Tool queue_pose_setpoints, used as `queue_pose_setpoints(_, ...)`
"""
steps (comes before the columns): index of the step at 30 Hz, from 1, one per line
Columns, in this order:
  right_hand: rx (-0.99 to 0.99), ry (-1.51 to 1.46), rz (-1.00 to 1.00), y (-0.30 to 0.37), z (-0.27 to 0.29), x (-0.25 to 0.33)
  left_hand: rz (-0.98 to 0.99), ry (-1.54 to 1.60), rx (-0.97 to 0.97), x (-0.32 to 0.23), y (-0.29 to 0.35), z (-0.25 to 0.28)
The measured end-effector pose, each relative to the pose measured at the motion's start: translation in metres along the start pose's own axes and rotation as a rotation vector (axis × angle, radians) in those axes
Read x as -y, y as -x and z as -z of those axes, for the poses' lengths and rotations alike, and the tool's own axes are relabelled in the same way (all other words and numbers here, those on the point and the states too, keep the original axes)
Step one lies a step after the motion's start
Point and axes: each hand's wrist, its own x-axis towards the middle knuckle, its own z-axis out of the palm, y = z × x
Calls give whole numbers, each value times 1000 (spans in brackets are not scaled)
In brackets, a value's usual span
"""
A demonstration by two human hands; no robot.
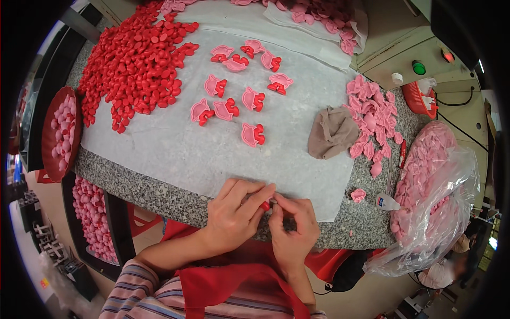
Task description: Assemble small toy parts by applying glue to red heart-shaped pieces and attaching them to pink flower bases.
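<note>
My left hand [234, 212] and my right hand [291, 226] meet at the near edge of the granite table [133, 186], fingertips pinched together on a small red piece [265, 206] and a bit of pink; most of it is hidden by my fingers. On the white sheet [175, 143] beyond lie several joined pink-and-red pieces [253, 134]. A big heap of small red pieces [135, 64] covers the sheet's far left. Loose pink pieces [369, 114] are piled to the right.
A crumpled brown cloth [332, 133] lies beside the pink pile. A small glue bottle [388, 202] and a clear bag of pink pieces [430, 175] sit at right, a red basket [419, 98] behind. At the left edge, a red tray of pink pieces [61, 133].
</note>
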Motion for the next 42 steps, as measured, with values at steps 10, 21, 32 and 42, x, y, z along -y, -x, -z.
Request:
queue_pose_setpoints(10, 7, -25, -53, -2, -3, 7, 44, 27, -55, 0, 4, -4)
queue_pose_setpoints(21, 1, 36, 63, -19, -7, 13, 30, 15, -16, -1, 5, -2)
queue_pose_setpoints(32, 144, 125, 24, -4, 9, 11, 93, 61, -12, 0, 4, -3)
queue_pose_setpoints(42, 76, -651, -416, -9, 42, 0, 95, 421, -50, -1, 1, 2)
